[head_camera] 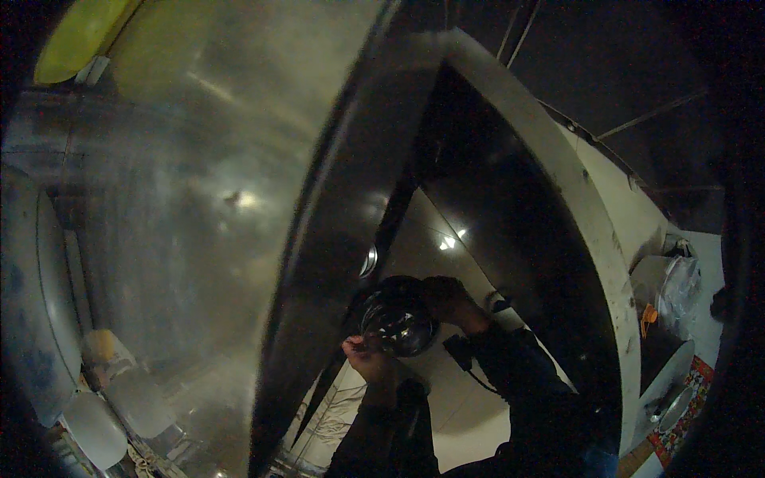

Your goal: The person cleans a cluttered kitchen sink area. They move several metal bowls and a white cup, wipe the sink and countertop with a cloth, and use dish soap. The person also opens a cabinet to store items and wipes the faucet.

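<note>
A dark, glossy round object (pixel 399 319) with bright reflections is between my two hands; its exact kind is too dark to tell. My left hand (pixel 366 354) grips its lower left rim with the fingers. On the upper right side, my right hand (pixel 451 302) holds the rim, mostly in shadow. Around them is a dark recess (pixel 514 239) framed by a pale, stained curved edge (pixel 588 209). A small round shiny disc (pixel 369 262) sits on the dark panel just above my left hand. Dark sleeves cover both forearms.
A large shiny metal sheet (pixel 179 239) fills the left. White rounded containers (pixel 95 430) stand at the lower left. Right, beyond the pale edge, are a plastic-covered pot (pixel 675 287), an orange item (pixel 648 316), and a round metal lid (pixel 672 412) near a patterned red cloth (pixel 696 382).
</note>
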`<state>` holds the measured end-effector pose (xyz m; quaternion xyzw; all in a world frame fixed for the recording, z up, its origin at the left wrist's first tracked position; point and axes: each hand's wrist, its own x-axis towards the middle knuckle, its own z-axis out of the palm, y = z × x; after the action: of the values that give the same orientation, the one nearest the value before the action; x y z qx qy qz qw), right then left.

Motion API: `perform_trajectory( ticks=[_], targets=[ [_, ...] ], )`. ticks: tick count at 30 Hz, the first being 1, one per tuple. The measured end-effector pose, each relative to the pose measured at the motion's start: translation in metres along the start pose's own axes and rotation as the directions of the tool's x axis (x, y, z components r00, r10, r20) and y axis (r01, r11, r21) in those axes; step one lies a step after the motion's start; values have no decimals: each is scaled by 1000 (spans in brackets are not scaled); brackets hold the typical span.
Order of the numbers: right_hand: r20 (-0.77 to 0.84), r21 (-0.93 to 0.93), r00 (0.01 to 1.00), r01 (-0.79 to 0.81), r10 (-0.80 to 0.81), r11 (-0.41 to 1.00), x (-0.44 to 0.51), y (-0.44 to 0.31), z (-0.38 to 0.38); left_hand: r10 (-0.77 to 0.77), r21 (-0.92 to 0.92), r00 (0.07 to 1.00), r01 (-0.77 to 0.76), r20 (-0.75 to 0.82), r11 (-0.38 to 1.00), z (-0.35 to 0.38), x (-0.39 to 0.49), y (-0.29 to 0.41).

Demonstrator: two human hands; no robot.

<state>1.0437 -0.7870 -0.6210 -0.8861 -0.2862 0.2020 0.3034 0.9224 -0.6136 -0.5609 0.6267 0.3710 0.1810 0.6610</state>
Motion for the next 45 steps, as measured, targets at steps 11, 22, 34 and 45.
perform_trajectory(
  ticks=[11,22,34,45],
  targets=[
    [49,963,875,-169,482,209,43,32,-32,-290,-268,920,359,265,894,-50,19,-39],
    [-417,677,742,-132,525,724,100,95,89,-388,-122,907,409,164,905,-37,-22,-48],
    [-420,-153,859,-385,293,910,168,98,180,-438,14,891,439,122,898,-87,-16,-46],
    [-85,521,836,-426,542,739,171,134,185,-495,-39,854,506,160,861,-113,-31,-64]
  ],
)
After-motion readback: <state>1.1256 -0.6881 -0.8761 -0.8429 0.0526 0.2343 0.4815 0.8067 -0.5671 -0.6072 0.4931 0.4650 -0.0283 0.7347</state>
